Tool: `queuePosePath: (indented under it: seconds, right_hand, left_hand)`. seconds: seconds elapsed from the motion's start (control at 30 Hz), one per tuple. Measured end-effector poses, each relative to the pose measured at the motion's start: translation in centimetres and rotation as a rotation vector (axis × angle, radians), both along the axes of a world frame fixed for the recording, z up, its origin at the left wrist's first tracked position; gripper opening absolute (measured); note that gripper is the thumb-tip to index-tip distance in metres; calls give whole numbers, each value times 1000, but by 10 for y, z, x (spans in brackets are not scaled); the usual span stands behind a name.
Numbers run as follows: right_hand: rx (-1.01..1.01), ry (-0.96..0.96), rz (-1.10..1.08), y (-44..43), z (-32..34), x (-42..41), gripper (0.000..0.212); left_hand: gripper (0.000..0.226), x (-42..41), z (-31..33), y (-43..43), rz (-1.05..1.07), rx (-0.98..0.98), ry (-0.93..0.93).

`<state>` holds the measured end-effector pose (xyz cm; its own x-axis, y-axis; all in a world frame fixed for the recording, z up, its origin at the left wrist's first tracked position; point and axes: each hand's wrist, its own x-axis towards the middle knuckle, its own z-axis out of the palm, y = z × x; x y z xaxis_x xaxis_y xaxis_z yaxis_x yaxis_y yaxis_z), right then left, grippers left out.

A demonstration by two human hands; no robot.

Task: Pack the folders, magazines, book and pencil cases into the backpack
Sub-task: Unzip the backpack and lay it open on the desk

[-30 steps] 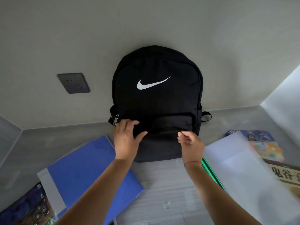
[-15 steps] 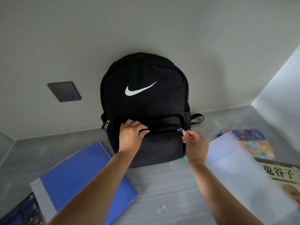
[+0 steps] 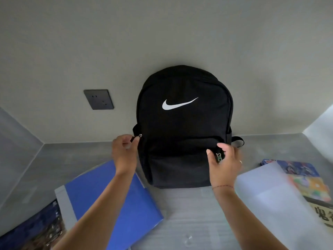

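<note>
Grey bench point(image 3: 182, 213) was seen running back to a pale wall point(image 3: 162, 33), on which a dark socket plate point(image 3: 98, 99) was mounted. A black backpack point(image 3: 183, 127) was stood upright at the middle of the bench's far edge, leaned against the wall just right of the plate, with a white swoosh point(image 3: 177, 104) shown on its front. The left hand point(image 3: 124, 152) was held at the backpack's left side, where a black zip tab point(image 3: 133, 139) was pinched in its grip, the fingers being curled in tightly. The right hand point(image 3: 224, 159) was laid on the right end of the front pocket; its grip was curled onto the backpack's fabric between thumb and fingers, and a metal zip pull point(image 3: 219, 157) was left dangling against the palm, not plainly pinched. A blue folder point(image 3: 108, 201) was laid flat on the bench to the left, partly crossed by the left forearm, and a dark magazine point(image 3: 30, 230) was seen beside it at the lower left corner. To the right, a translucent folder point(image 3: 273, 201) was spread over part of a colourful printed item point(image 3: 306, 179), whose kind could not be told, and over part of a book point(image 3: 322, 212) marked with large dark characters.
</note>
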<state>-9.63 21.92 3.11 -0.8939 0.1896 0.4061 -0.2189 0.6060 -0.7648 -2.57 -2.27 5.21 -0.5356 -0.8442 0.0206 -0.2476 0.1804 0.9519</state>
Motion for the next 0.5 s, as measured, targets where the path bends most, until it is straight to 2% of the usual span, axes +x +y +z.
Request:
queuePosePath:
  seconds: [0.07,0.17,0.3,0.4,0.5]
  right_hand:
    - [18,92,107,-26,8,9,29]
    - [129,185,362,-71,18,25,28]
    - [383,309,630,-122,25,27,37]
    - [568,407,692,-146,26,16,49]
    - [699,528,671,-159,24,2,49]
  left_hand:
    - [33,-2,1,-15,-21,111,-42]
    - [15,-5,0,-21,-133,144,-91]
    - [11,-7,-2,-24,-164,319,-79]
    - [10,-3,2,-28,-188,467,28]
    - [8,3,10,-34,-226,506,93]
